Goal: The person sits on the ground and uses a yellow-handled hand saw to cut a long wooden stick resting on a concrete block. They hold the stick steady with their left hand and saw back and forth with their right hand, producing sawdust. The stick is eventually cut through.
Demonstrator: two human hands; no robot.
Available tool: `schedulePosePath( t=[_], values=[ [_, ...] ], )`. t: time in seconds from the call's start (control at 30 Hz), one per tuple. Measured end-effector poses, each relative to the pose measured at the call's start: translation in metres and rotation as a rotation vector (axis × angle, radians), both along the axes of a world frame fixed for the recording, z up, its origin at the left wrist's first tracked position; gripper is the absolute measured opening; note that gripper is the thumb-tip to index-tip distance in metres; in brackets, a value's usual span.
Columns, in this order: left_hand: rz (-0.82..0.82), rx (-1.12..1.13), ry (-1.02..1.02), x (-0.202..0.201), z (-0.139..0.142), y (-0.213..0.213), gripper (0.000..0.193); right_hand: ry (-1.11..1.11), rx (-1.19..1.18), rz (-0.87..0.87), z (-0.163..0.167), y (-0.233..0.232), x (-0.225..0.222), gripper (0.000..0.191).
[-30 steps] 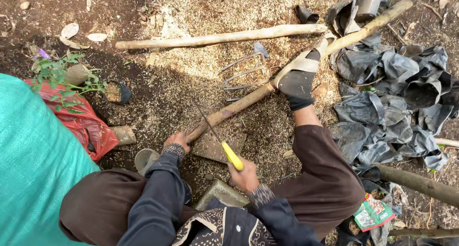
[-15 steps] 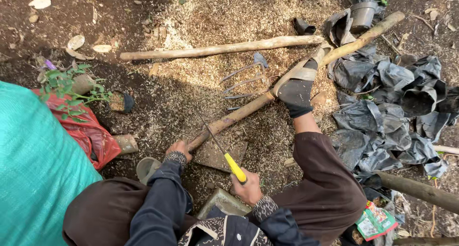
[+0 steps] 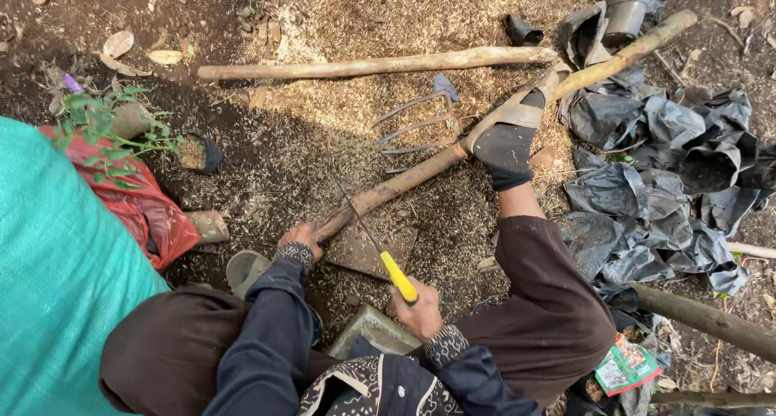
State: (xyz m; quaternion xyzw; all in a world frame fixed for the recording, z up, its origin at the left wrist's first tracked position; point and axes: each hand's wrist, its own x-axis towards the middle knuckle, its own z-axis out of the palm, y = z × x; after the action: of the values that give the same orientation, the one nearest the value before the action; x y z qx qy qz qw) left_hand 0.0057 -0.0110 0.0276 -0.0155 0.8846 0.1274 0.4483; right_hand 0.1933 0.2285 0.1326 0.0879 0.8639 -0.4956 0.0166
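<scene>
Sawing a wooden pole on sawdust-covered ground.
Left hand (image 3: 297, 240) clasps the pole (image 3: 420, 173) at lower centre; right hand (image 3: 419, 309) grips the yellow-handled saw (image 3: 386, 260), blade across it; a sandalled foot (image 3: 508, 133) pins the pole.

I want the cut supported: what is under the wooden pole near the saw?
A flat grey slab lies under the wooden pole where the saw crosses it. The left hand covers the pole's end, and a foot presses it farther up. Beneath the slab is hidden.
</scene>
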Motion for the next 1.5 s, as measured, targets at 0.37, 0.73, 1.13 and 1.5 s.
schedulePosePath(
  t=[0.37,0.73,1.13,1.5],
  values=[
    [-0.013,-0.025,-0.031,-0.003,-0.004,0.001,0.052,0.064,0.105,0.001,-0.036,-0.025,-0.063,0.014],
    [0.039,0.047,0.007,-0.005,0.019,0.002,0.044,0.203,0.162,0.069,-0.078,-0.027,-0.1,0.016],
    [0.004,0.016,-0.011,-0.002,0.004,0.003,0.037,0.099,0.052,0.051,-0.05,-0.003,-0.051,0.015],
    [-0.018,0.032,0.024,-0.004,-0.012,0.001,0.042,0.079,0.034,-0.032,-0.02,0.0,0.006,0.017]
  ],
)
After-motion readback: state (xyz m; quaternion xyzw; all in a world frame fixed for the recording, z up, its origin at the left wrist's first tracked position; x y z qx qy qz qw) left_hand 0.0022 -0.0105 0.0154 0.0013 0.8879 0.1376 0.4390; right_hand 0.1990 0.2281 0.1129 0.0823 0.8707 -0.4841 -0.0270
